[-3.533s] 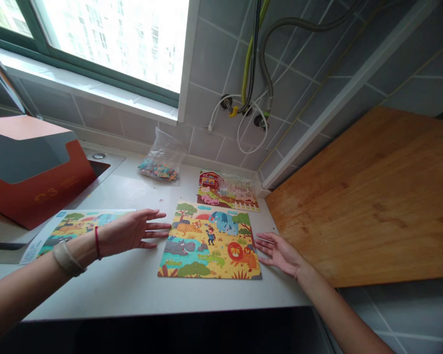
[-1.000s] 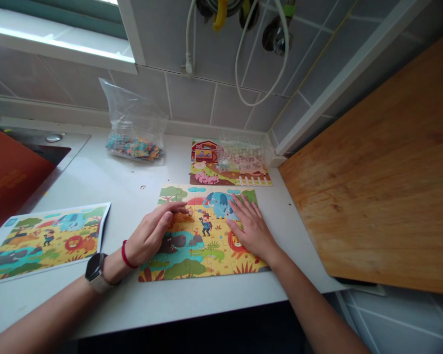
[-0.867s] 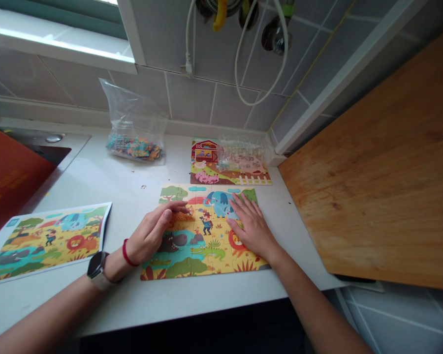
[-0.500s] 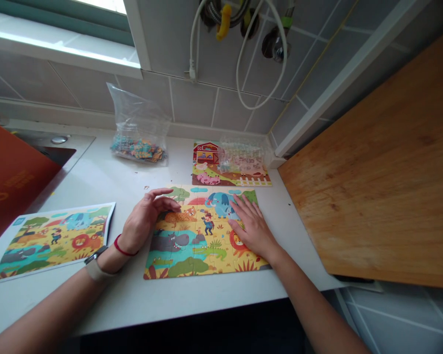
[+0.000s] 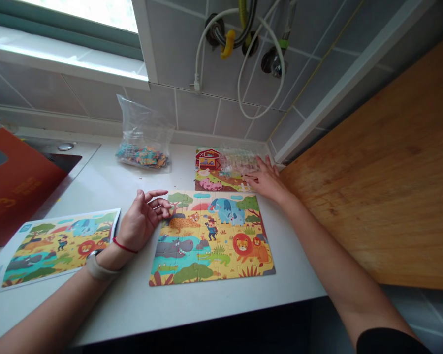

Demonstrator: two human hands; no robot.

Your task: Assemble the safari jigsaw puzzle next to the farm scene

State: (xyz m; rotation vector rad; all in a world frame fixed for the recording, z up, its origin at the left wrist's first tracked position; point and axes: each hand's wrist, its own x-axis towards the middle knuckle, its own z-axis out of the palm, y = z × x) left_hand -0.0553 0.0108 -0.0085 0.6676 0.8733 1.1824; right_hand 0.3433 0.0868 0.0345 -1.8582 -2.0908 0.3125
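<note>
An assembled jigsaw puzzle (image 5: 221,250) with a lion, elephants and a hippo lies flat on the white counter, its pieces joined. My left hand (image 5: 138,221) hovers at its left edge, fingers loosely bent and apart, holding nothing. Beyond it, my right hand (image 5: 268,179) reaches over the right side of a farm puzzle (image 5: 208,184) with a red barn. Its fingers are spread, touching or just above a crumpled clear plastic bag (image 5: 236,158) that lies on the farm picture. Whether the fingertips press on the bag, I cannot tell.
A printed picture sheet (image 5: 55,246) of the same animal scene lies at left. Behind stands a clear bag of puzzle pieces (image 5: 143,155). An orange box (image 5: 18,196) is by the sink at far left. A wooden board (image 5: 384,187) leans at right.
My right hand has left the animal puzzle and moved away from me to the farm puzzle and plastic bag. My left hand has shifted slightly off the puzzle's left edge. The view has tilted slightly.
</note>
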